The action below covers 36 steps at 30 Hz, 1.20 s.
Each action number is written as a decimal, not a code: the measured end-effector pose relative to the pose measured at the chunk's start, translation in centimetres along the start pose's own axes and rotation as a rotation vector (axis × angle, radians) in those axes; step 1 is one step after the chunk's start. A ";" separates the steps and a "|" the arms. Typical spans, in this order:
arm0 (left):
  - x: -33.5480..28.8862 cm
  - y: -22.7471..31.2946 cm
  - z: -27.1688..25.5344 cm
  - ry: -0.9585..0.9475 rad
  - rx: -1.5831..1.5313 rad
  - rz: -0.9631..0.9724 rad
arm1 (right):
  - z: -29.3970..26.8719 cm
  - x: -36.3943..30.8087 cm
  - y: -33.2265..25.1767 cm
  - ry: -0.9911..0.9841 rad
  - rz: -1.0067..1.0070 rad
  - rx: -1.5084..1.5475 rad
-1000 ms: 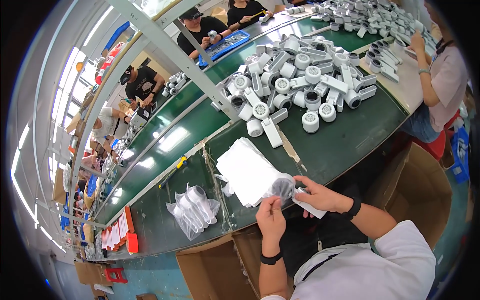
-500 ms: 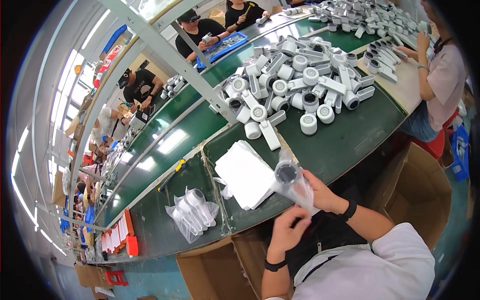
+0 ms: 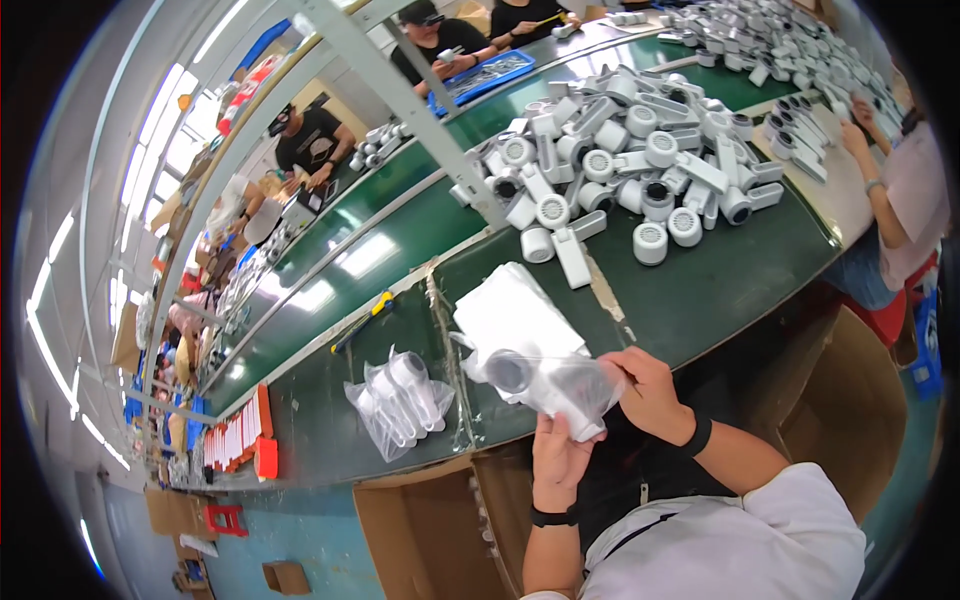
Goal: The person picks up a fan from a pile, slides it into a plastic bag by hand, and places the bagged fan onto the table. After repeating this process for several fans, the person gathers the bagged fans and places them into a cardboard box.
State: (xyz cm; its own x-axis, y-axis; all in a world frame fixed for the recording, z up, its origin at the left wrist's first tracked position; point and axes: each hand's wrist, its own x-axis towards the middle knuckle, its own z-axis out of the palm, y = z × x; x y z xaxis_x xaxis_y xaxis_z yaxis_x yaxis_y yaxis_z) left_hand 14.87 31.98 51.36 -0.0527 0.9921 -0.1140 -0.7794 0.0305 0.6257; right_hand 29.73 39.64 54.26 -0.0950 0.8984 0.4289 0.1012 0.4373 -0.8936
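White handheld device point(image 3: 548, 388) sits in a clear bag point(image 3: 603, 376) above the near edge of the counter point(image 3: 690, 300), long axis slanting from round head point(image 3: 510, 371), away and left, to the left hand's point(image 3: 560, 455) pinching fingers; the right hand point(image 3: 655, 398) pinches the bag's right side.

Co-worker point(image 3: 513, 18) cropped above, distant clutter point(image 3: 180, 405) indistinct

From my end I see one white device point(image 3: 552, 398) with a grey-faced round head, inside a clear, crinkled plastic bag point(image 3: 598, 382). It slants across the near edge of the bench point(image 3: 700, 290), head inward, handle pointing outward. The bag spreads loosely right of the handle.
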 end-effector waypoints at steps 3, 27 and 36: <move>-1.0 2.7 -0.9 0.090 -0.003 0.163 | 0.9 -1.4 0.7 -0.079 -0.065 -0.077; -2.3 21.0 -22.4 1.387 1.478 0.523 | 1.0 -0.3 6.4 -0.236 0.136 -0.132; -2.7 16.0 -8.4 0.884 1.296 0.853 | -5.5 7.0 4.3 -0.011 -0.075 -0.503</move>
State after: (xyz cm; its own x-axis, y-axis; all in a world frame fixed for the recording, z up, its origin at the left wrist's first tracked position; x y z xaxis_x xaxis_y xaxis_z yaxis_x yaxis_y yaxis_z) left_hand -2.74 28.79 55.17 -0.7654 0.4421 0.4676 0.5577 0.0932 0.8248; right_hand 34.96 47.99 54.15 -0.1307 0.8642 0.4859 0.5580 0.4692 -0.6845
